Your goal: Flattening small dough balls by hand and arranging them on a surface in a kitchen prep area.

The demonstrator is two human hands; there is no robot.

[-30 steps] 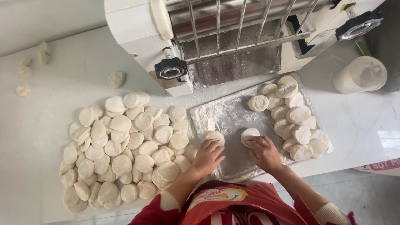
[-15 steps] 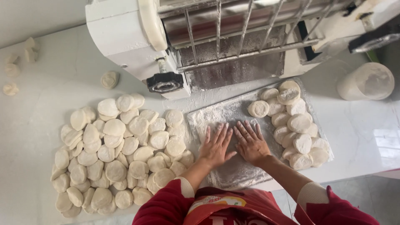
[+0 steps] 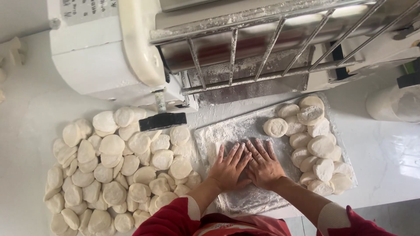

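Under the fingers (image 3: 245,150) lies a grey metal tray (image 3: 245,199) dusted patchily with white flour; to the right of the fingers, pale off-white dough rounds (image 3: 313,150) sit mottled with flour; left of the fingers, a larger heap of dough discs (image 3: 116,168) shows the same creamy white on a white table (image 3: 30,126); beyond the fingertips stands a white machine (image 3: 100,57) with silver-grey bars and a black knob (image 3: 162,121); the sleeves (image 3: 168,218) below the wrists are red.

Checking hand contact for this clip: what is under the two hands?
Both the left hand and right hand lie flat on the floured tray. Any dough beneath the palms is hidden.
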